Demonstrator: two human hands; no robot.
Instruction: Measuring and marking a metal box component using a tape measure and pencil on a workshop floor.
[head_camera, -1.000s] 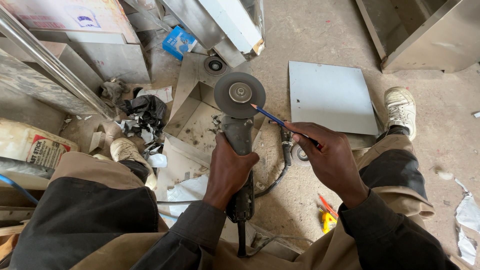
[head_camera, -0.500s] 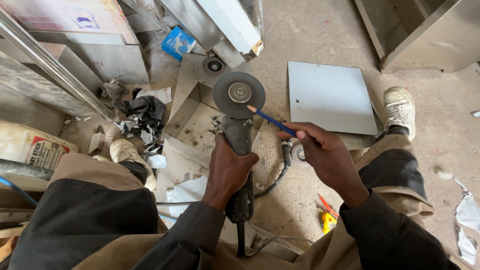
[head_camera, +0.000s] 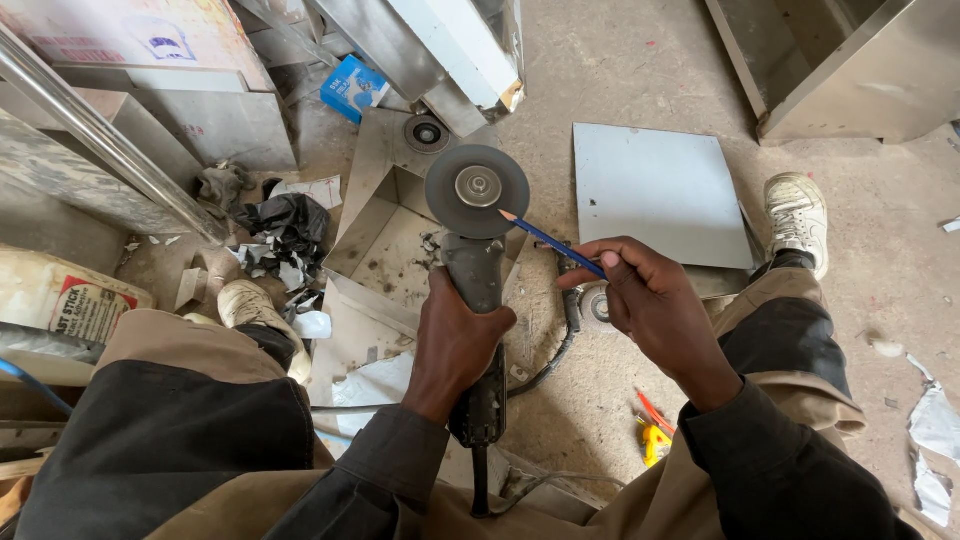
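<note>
My left hand (head_camera: 455, 340) grips the dark body of an angle grinder (head_camera: 474, 270), held upright with its grey round disc (head_camera: 477, 190) facing me. My right hand (head_camera: 655, 300) holds a blue pencil (head_camera: 550, 242) whose tip sits just right of the disc's metal centre nut, close to the disc face. The grinder's black cable (head_camera: 556, 355) loops down to the floor between my knees.
An open sheet-metal box (head_camera: 395, 245) lies on the floor behind the grinder, a flat metal sheet (head_camera: 655, 190) to its right. Metal cabinets (head_camera: 850, 70) stand at the back right, a steel pipe (head_camera: 110, 140) and a blue carton (head_camera: 352, 88) at the left. A yellow tool (head_camera: 652, 435) lies by my right leg.
The pencil tip has slid from the disc's centre nut slightly down and to the right. The left hand and grinder have stayed still.
</note>
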